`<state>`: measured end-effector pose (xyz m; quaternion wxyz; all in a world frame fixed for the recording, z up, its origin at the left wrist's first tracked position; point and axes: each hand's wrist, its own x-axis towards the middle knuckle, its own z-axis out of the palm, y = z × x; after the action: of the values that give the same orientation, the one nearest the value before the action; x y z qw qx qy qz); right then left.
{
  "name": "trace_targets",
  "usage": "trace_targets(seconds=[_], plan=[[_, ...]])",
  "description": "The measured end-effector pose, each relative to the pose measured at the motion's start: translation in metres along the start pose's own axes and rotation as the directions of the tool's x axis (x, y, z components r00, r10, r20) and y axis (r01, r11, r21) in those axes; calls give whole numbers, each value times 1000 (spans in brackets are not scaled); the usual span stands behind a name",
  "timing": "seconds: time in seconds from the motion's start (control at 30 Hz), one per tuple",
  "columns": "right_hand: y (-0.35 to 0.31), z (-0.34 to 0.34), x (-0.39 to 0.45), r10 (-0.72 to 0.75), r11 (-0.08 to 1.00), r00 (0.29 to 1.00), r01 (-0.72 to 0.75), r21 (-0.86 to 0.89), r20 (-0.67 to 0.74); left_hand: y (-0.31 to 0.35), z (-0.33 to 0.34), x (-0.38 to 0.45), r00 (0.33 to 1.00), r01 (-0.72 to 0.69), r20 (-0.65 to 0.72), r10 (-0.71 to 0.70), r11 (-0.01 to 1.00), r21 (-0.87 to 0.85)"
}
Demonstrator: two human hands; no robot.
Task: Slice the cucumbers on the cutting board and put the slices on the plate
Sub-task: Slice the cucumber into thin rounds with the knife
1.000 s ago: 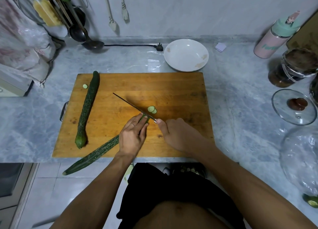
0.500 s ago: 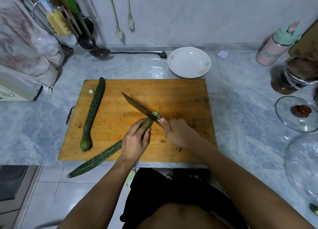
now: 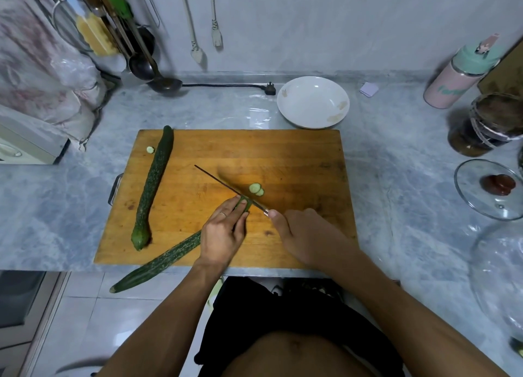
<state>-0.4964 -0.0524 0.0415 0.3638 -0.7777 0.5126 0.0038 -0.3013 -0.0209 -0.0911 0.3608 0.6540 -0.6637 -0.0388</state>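
Whole cucumber [image 3: 152,185]: lies on the left part of the cutting board [image 3: 297,156], almost lengthwise from far edge to near edge, with one small slice [image 3: 150,149] just beside its far end.
Cucumber being cut [image 3: 158,263]: lies at a slant, its uncut end hangs over the near edge of the board, its cut end is under the fingers.
Left hand [image 3: 223,232]: presses down on the cucumber near its cut end, the fingers curled over it.
Knife [image 3: 226,185]: the blade stands thin edge up, just beside the left fingertips, at the cut end of the cucumber.
Two slices [image 3: 256,189]: lie flat on the board on the right side of the blade, touching each other.
Right hand [image 3: 305,235]: closed around the knife handle, which is hidden inside the hand.
Plate [image 3: 312,102]: white, on the counter just behind the far right part of the board, no slices in it.
Glass lid [image 3: 486,190]: on the counter, well apart to the right.
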Motion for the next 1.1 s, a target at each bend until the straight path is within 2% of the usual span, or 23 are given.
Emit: trace_targets(seconds=[0.37,0.73,0.93,1.1], plan=[[-1,5,8,26,999,1000,-26,26,12,2,7,-4,998,27,-56,-22,995,98],[-4,29,32,56,996,997,-53,65,-47,0,7,-4,999,22,-28,-20,998,57],[0,22,35,63,994,998,-62,95,-4,6,0,-4,999,7,-36,-5,999,44],[4,0,41,38,984,999,-43,174,32,8,0,-5,999,39,-15,-37,989,142]])
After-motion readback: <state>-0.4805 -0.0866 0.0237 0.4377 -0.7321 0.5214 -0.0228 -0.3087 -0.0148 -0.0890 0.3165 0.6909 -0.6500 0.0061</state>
